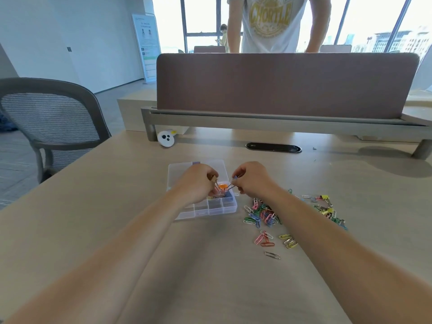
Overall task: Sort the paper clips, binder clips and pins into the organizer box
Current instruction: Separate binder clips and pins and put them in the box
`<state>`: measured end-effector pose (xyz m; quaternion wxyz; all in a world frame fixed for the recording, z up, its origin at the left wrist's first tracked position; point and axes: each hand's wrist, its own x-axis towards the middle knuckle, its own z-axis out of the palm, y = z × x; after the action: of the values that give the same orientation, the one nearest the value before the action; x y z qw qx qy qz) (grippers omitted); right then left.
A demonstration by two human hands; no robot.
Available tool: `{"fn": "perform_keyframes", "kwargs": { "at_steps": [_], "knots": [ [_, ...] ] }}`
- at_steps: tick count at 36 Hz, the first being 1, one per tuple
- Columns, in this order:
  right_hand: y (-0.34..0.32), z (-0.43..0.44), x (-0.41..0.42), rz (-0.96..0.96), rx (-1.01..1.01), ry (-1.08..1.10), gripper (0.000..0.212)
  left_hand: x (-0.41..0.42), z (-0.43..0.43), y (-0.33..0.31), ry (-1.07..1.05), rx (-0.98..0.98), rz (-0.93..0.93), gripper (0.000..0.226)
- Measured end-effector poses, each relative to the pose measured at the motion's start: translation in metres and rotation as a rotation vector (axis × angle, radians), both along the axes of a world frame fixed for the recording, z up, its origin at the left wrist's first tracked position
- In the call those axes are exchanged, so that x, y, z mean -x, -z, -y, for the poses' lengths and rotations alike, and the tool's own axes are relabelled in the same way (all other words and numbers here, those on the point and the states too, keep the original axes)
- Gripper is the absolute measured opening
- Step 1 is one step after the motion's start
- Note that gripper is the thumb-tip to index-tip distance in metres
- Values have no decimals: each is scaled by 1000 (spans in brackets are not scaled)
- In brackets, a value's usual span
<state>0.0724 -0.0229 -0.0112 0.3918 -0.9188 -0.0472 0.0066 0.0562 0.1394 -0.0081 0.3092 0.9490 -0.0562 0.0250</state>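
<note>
A clear plastic organizer box [203, 210] lies open on the desk, its lid [180, 168] folded back. Both hands hover over its back compartments. My left hand [197, 181] and my right hand [253, 178] each pinch a wire handle of an orange binder clip [222, 186] held between them above the box. A pile of coloured paper clips [261, 212] lies right of the box. Smaller groups of paper clips [266, 239] lie nearer me. Several binder clips [326, 204] sit further right. No pins can be made out.
A brown desk divider [287, 85] on a grey rail blocks the far edge. A white round gadget [166, 137] and a black cable port [273, 147] lie behind the box. A mesh chair [49, 118] stands left. A person in a white T-shirt [273, 22] stands beyond the divider.
</note>
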Motion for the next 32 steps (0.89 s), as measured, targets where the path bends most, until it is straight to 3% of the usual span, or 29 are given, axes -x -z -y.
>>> {"fn": "perform_keyframes", "kwargs": {
  "at_steps": [6,12,27,32],
  "knots": [
    [-1,1,-2,-35,-41,32,8,0,-2,2,14,-15,14,24],
    [0,1,0,-26,-56,31,18,0,-4,6,15,-81,33,33],
    [9,-11,-3,-49,-79,79,19,9,-7,13,37,-211,87,16],
    [12,-19,-1,-66,-27,108,12,9,-7,15,24,-235,83,20]
  ]
}}
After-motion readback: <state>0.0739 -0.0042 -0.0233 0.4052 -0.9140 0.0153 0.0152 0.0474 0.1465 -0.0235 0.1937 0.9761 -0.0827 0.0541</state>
